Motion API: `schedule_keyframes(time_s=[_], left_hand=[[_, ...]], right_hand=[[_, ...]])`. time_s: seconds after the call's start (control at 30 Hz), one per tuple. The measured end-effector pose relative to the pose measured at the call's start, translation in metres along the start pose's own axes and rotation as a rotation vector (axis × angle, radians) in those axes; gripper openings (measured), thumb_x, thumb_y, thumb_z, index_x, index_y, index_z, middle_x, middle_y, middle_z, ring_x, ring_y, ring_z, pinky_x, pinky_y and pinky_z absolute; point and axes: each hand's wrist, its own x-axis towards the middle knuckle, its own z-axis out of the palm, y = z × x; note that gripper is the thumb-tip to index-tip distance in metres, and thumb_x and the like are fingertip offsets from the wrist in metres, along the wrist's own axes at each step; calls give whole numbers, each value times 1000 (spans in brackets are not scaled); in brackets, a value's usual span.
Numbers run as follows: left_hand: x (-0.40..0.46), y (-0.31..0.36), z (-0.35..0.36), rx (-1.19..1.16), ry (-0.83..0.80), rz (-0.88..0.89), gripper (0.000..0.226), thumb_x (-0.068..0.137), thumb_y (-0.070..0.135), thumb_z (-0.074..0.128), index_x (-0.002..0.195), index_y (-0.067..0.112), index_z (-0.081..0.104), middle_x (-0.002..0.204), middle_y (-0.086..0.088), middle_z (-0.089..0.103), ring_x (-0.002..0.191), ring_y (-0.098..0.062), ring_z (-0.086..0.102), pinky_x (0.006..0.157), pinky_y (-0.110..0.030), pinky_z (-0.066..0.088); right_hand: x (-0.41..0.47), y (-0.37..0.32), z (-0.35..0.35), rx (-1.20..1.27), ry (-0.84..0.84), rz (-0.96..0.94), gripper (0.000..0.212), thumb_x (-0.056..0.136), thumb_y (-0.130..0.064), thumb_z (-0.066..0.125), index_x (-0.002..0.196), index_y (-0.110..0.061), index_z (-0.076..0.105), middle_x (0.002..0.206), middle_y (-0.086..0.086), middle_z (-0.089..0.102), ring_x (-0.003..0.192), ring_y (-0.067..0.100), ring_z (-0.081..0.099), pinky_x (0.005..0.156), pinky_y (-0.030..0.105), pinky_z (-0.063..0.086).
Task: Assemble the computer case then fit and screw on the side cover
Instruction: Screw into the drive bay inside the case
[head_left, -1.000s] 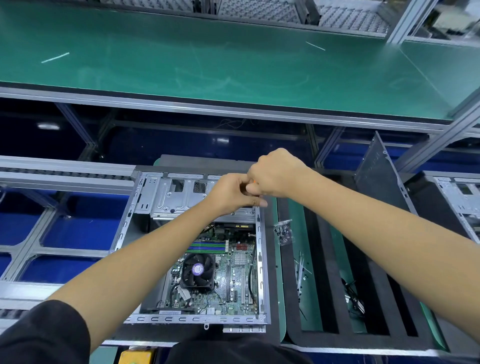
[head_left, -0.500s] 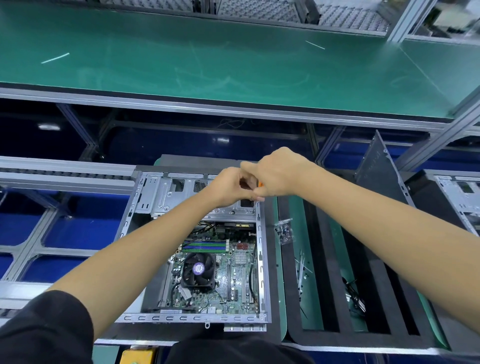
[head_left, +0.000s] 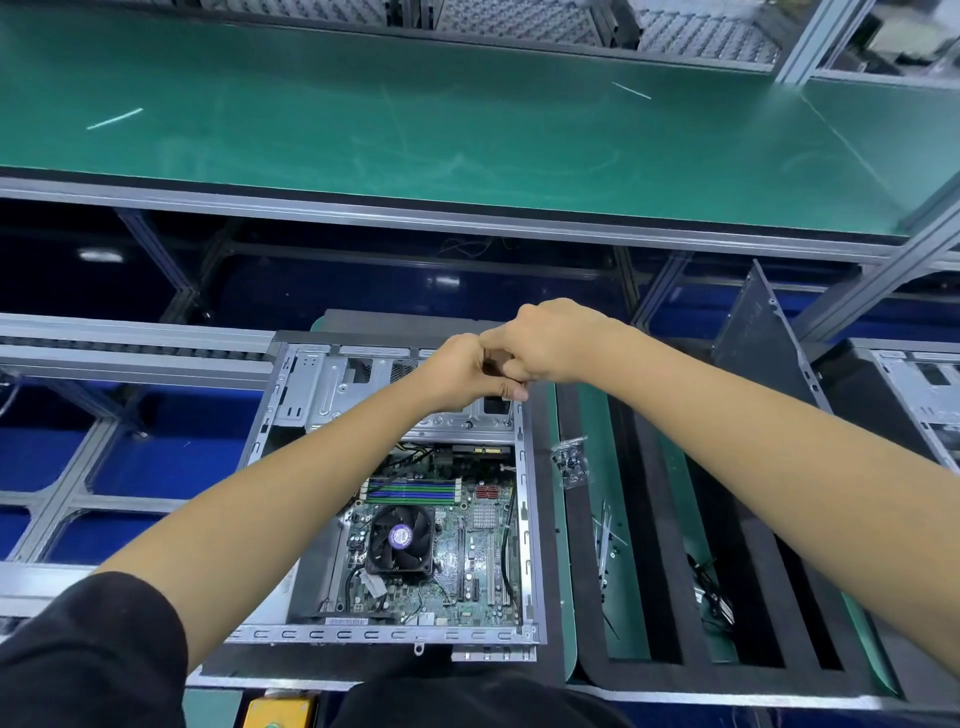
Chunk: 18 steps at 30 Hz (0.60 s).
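Observation:
The open computer case (head_left: 530, 519) lies flat in front of me, with its motherboard and black CPU fan (head_left: 399, 538) showing. Both hands meet over the silver drive cage (head_left: 332, 389) at the case's far right corner. My right hand (head_left: 561, 340) is a fist, knuckles up. My left hand (head_left: 460, 371) is curled just beside it, its fingertips pinched together under the right fist. What they hold is hidden now; an orange tool handle showed between them earlier. The grey side cover (head_left: 753, 332) leans upright to the right, apart from the case.
A small bag of screws (head_left: 571, 462) and loose cable ties (head_left: 605, 535) lie in the black foam tray (head_left: 587, 571) right of the case. Another open case (head_left: 924, 395) sits at the right edge. A green conveyor belt (head_left: 467, 130) runs across behind.
Both hands have shifted slightly toward the far edge of the case and closed tighter together. The orange handle seen between them earlier is now covered.

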Motion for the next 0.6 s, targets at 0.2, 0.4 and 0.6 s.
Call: schedule_keyframes(time_s=[0.2,0.4,0.6], left_hand=[[-1,-3,-5,59,-59,42,5,83,36,81,86,36,77,90,9,77,88,-15,68,74,-31,52],[-9,-3,-4,53,-47,112,16,87,31,78,82,45,70,87,26,73,85,7,65,74,-6,44],[-16,-5,-8,36,-47,141,6,89,23,76,83,25,75,62,25,63,50,8,48,50,-6,33]], right_hand=[[-2,-3,11,-18,70,52,10,93,-31,49,96,-27,41,64,-7,47,54,13,45,49,31,27],[-4,-7,12,56,97,43,20,93,-30,51,105,-24,35,64,-8,48,55,11,46,49,31,28],[-5,-14,15,189,126,94,21,91,-32,54,99,-26,35,68,-3,54,58,18,53,49,32,30]])
